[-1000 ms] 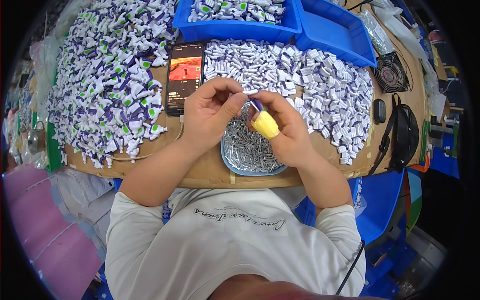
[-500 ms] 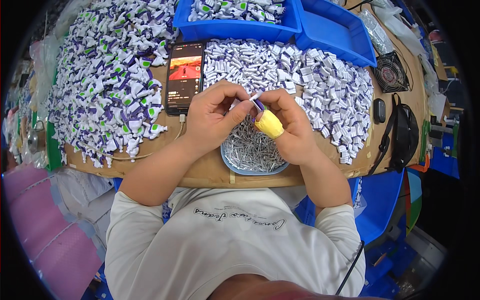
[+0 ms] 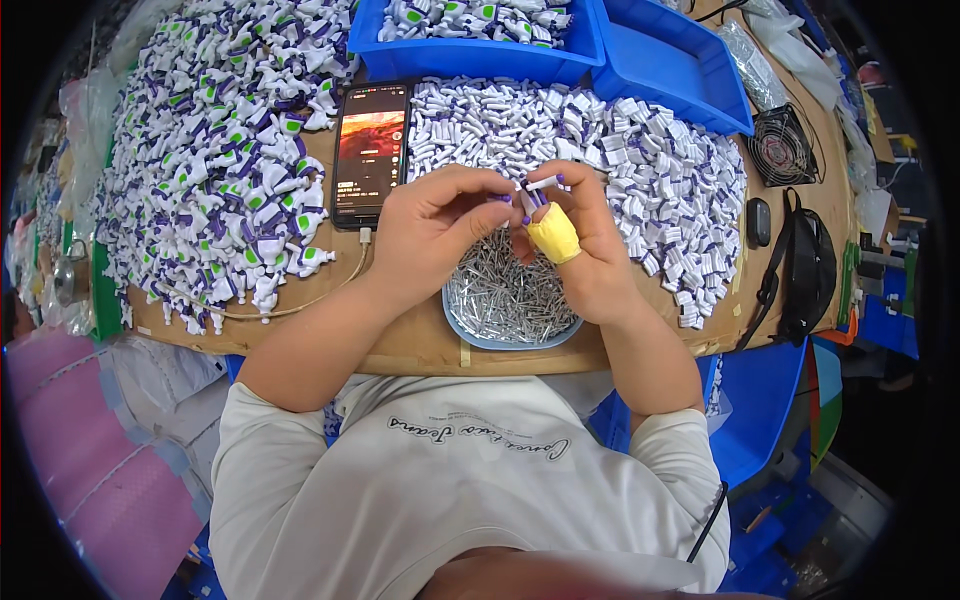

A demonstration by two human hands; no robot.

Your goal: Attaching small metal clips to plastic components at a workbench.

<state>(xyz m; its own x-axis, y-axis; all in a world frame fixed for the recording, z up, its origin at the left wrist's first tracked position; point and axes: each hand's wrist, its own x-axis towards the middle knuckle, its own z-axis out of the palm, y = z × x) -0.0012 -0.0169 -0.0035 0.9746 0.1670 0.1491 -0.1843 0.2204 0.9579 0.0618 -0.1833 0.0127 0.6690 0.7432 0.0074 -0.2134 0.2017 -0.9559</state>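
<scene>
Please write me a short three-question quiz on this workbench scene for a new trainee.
1. True or false: the left hand and right hand meet above the round dish of metal pins.
2. What lies just left of the hands? A) phone B) kettle C) book
3. What colour is the wrap on the right thumb?

Key: 1 true; 2 A; 3 yellow.
</scene>
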